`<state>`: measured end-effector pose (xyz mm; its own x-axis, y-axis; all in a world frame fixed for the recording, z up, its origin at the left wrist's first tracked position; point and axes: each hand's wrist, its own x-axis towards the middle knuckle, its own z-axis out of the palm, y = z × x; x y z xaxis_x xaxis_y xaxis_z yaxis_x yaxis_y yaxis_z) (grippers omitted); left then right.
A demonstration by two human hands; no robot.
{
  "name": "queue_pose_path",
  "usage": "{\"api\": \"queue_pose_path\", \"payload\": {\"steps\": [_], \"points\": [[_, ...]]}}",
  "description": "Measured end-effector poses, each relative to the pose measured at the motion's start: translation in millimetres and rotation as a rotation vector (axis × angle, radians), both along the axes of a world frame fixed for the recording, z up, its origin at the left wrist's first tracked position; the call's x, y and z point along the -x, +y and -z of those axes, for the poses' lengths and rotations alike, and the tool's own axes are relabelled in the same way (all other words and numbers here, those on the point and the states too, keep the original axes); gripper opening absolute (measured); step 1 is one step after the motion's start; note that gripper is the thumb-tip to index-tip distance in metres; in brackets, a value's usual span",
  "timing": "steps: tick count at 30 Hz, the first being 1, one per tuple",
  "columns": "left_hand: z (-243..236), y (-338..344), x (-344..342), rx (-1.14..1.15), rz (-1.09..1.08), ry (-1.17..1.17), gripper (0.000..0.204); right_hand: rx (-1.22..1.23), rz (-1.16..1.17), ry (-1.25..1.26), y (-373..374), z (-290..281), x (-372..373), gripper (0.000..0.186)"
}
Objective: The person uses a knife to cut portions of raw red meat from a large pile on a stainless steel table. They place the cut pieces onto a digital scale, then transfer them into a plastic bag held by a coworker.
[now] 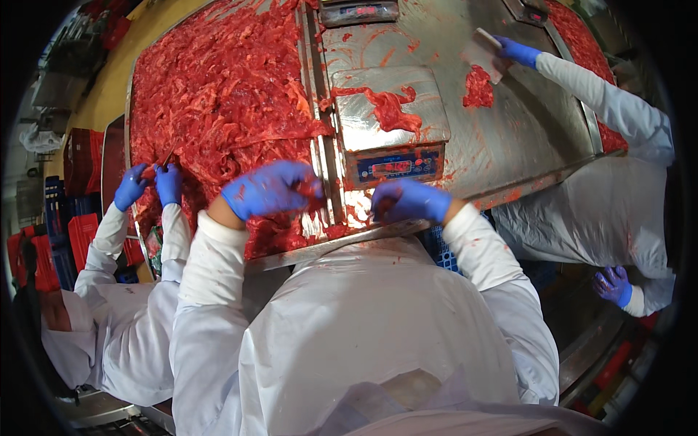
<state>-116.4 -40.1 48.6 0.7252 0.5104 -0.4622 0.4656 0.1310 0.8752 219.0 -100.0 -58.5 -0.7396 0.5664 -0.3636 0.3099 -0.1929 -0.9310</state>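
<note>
My left hand [269, 190], in a blue glove, is over the near right corner of a metal tray [280, 260] heaped with raw red meat [225, 87]. Its fingers close around a small piece of meat [311, 190], slightly blurred. Just right of the tray's raised rim, my right hand [413, 201] is curled above the table's front edge, in front of a bench scale [396, 166]. Whatever those fingers hold is hidden. A ragged strip of meat [392, 110] lies on the scale's steel platform [429, 131], touched by neither hand.
At left, a co-worker's gloved hands [149, 184] work at the tray's edge. Another co-worker's hand [518, 51] at right holds a pale flat object [483, 54] by a meat piece [478, 87]. A second scale [358, 12] stands farther back. Red crates [83, 160] stand left.
</note>
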Motion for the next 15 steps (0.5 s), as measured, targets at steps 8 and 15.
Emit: {"api": "queue_pose_path", "payload": {"steps": [8,15], "points": [[37.4,99.4,-96.0,-1.159,-0.241,0.236,0.042,-0.101,1.0,0.245,54.7,-84.2,-29.1,0.04],[74.4,85.5,-108.4,-0.951,-0.361,0.287,0.014,0.187,0.662,0.113,13.0,-35.9,-5.8,0.023]]}}
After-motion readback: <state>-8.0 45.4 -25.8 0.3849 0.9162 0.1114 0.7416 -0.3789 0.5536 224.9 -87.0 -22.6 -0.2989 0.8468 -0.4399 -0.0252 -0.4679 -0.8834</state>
